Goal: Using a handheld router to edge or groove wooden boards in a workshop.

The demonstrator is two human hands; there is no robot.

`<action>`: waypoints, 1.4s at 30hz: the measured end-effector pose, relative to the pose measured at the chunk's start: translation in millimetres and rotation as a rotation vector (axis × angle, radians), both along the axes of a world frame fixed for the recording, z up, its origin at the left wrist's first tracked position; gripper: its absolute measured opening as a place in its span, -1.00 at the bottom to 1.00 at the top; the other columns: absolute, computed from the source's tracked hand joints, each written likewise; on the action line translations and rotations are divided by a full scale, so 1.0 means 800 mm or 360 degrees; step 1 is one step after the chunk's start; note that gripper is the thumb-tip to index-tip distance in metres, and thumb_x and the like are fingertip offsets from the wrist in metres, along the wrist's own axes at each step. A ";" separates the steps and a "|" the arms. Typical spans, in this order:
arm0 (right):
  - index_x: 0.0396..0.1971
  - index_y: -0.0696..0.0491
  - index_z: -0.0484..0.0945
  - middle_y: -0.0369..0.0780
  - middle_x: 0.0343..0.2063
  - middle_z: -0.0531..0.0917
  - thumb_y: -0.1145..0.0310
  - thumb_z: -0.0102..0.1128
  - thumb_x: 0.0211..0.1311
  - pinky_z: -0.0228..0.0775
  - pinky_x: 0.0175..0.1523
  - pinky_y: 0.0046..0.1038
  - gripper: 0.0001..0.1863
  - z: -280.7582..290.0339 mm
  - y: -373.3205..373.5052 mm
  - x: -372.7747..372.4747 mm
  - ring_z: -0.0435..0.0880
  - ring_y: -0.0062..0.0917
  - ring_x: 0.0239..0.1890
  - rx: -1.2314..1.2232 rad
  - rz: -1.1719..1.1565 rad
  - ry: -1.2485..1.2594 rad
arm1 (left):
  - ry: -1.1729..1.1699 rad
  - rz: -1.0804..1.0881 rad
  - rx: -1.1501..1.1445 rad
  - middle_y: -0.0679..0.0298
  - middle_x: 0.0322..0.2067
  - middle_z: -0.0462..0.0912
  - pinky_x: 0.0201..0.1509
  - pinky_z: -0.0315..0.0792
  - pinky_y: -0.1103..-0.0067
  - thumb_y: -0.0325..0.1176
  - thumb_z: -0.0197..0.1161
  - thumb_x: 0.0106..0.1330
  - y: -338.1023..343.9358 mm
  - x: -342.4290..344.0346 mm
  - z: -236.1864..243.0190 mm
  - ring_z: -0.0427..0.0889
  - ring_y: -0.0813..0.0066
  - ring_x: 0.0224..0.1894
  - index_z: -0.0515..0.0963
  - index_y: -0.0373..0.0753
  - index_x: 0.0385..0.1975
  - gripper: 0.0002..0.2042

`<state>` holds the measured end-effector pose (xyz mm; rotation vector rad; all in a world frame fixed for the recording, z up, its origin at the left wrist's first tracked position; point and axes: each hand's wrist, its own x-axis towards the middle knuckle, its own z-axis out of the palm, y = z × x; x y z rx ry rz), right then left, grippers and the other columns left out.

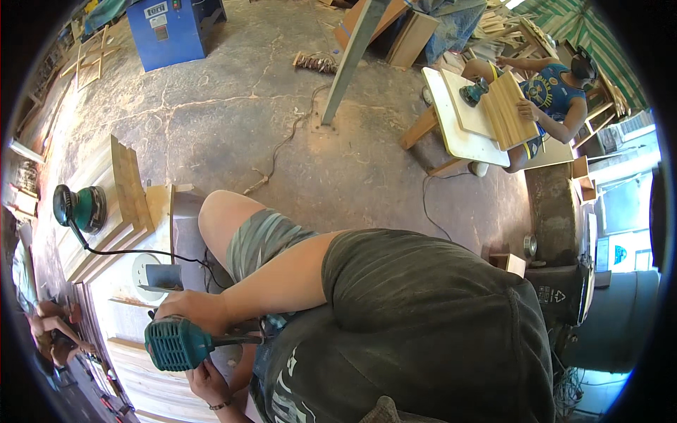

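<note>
Ribbed teal plastic power tool [176, 344], smooth wooden boards [127, 185], rough concrete floor [233, 120], matt dark cloth shirt [430, 317]

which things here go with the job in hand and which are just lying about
Seems part of the job:
teal power tool, right hand gripping it, left hand alongside
wooden panel nearby

Seems just lying about:
sander on stacked boards
blue machine

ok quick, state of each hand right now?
Left hand: by the underside of the teal vented power tool, fingertips hidden; can't tell if closed.
Right hand: closed, holding that tool.
</note>
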<state>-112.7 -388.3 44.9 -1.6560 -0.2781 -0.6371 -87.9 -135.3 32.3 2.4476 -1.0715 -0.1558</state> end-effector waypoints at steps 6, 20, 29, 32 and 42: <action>-0.19 0.13 0.56 0.00 -0.32 0.65 0.20 0.39 -0.09 0.45 -0.04 -0.17 -0.55 0.002 0.004 0.003 0.64 -0.04 -0.20 0.0077 -0.0025 -0.0159 | 0.0069 0.0430 0.0278 -0.08 -0.17 0.57 -0.03 0.47 0.23 -0.23 0.25 0.37 0.007 0.006 -0.017 0.56 -0.09 -0.09 0.56 -0.44 -0.17 -0.68; -0.09 0.10 0.58 -0.11 -0.15 0.67 0.22 0.40 0.01 0.48 0.09 -0.33 -0.55 0.002 0.003 -0.006 0.66 -0.25 -0.05 -0.0352 0.0153 0.0444 | 0.0024 0.0720 0.0402 -0.07 0.47 0.08 0.55 -0.14 0.17 0.01 0.20 0.32 0.014 0.136 -0.024 -0.04 -0.05 0.52 0.13 -0.36 0.42 -0.21; 0.11 0.14 0.49 0.04 -0.01 0.62 0.24 0.28 0.11 0.37 0.24 -0.20 -0.45 -0.016 0.011 -0.020 0.58 -0.09 0.13 0.0170 0.0071 0.0448 | -0.0085 0.1258 0.1043 0.02 0.51 -0.03 0.49 0.02 0.05 0.34 -0.10 0.38 0.046 0.247 -0.021 -0.05 0.01 0.54 -0.04 -0.10 0.52 -0.14; 0.08 0.17 0.47 0.06 -0.08 0.62 0.25 0.30 0.08 0.39 0.20 -0.19 -0.45 -0.008 0.014 -0.034 0.59 -0.02 0.06 -0.0041 -0.0062 0.0215 | -0.0092 0.1326 0.1046 0.00 0.50 0.00 0.45 0.06 -0.02 0.39 -0.22 0.39 0.070 0.268 -0.035 0.04 -0.03 0.51 -0.04 0.07 0.53 -0.20; 0.02 0.11 0.55 -0.01 -0.08 0.65 0.22 0.34 0.11 0.41 0.18 -0.21 -0.52 -0.020 0.013 -0.030 0.62 -0.10 0.03 -0.0044 -0.0042 0.0230 | -0.0105 0.1372 0.0920 -0.10 0.46 0.07 0.50 0.06 0.13 0.30 -0.16 0.44 0.152 0.227 -0.049 0.11 -0.09 0.47 0.08 -0.26 0.47 -0.18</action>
